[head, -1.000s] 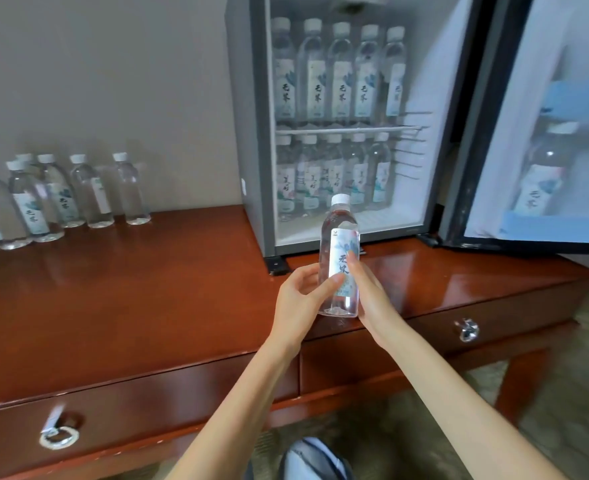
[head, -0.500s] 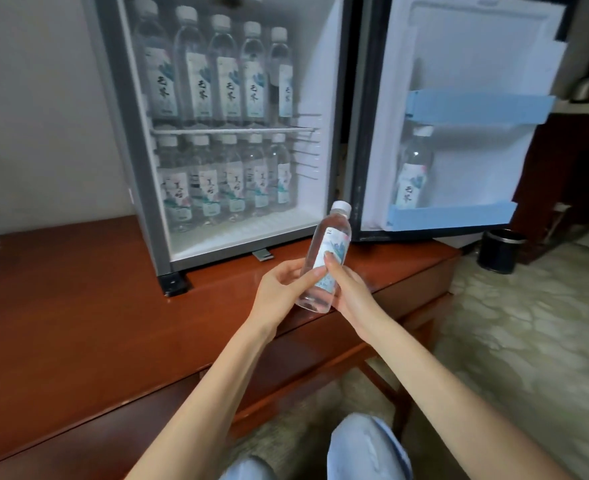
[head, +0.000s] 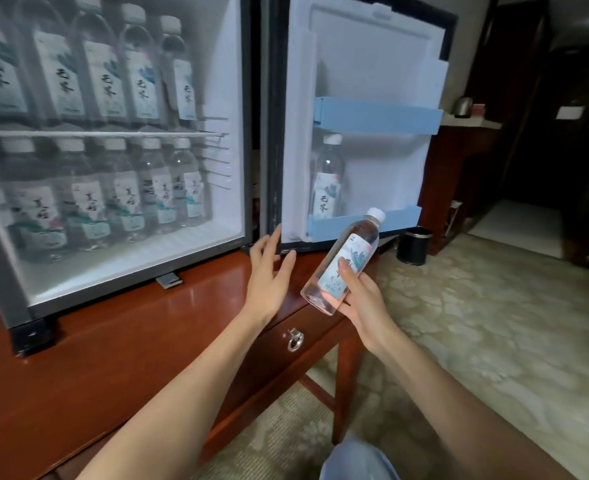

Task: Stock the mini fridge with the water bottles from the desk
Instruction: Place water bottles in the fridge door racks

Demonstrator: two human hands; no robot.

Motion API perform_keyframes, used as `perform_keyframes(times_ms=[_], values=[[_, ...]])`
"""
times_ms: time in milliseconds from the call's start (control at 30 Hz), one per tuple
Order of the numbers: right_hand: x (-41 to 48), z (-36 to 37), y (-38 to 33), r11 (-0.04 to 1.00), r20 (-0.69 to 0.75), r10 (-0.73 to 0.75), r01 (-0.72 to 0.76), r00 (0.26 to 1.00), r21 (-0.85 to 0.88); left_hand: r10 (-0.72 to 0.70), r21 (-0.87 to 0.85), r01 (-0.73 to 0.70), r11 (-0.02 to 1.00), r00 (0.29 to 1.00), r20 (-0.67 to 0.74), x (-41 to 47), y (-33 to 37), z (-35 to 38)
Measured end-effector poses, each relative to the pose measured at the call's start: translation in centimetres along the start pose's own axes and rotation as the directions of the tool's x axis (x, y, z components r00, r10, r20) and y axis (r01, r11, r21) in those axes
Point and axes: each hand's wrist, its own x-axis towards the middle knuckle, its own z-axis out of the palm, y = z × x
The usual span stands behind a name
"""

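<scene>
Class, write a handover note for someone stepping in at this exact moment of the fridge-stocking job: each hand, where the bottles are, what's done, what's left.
Left hand: open, fingers spread, over the desk near the fridge door's lower corner; contact unclear.
Right hand: grips a water bottle low on its body, tilted, cap toward the lower door shelf.
Done: mini fridge open; upper row of bottles on the wire shelf, lower row beneath; one door bottle stands in that shelf.
Left: place the held bottle, probably beside it. Any bottles left on the desk are out of view.

Glossy red-brown wooden desk, open mini fridge on top.
</scene>
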Motion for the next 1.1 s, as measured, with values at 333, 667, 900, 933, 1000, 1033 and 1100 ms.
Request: perform_keyframes(times_ms=[333,667,900,933,1000,1033,1100], values=[[3.0,-3.0,-2.5,0.971,-0.089,-0.158,0.139,0.983,-0.194,0.405,0.623,-0.440,0.647,0.890,0.208,4.1,-2.0,3.2],[6.8,-1.2,-5.4,0.910,-0.103,-0.379,0.349,0.920,-0.223,0.545,0.622,-0.586,0.519,0.788,0.287,5.1,-1.6,4.2],[8.1,-0.4,-7.8,0.857,-0.099,-0.487,0.452,0.868,-0.248,0.535,0.557,-0.566,0.607,0.810,0.240,5.1,-1.0,4.6],[8.1,-0.4,-7.9,0.851,-0.099,-0.496,0.460,0.863,-0.253,0.534,0.558,-0.564,0.608,0.811,0.238,5.1,-0.9,4.6],[8.1,-0.4,-8.1,0.844,-0.100,-0.507,0.469,0.856,-0.261,0.531,0.556,-0.560,0.614,0.814,0.234,5.1,-0.7,4.6],[8.1,-0.4,-8.2,0.840,-0.097,-0.511,0.472,0.854,-0.269,0.529,0.553,-0.557,0.620,0.817,0.231,5.0,-0.7,4.6],[8.0,-0.4,-8.4,0.831,-0.082,-0.515,0.473,0.853,-0.293,0.522,0.544,-0.551,0.633,0.823,0.226,4.9,-0.6,4.5]])
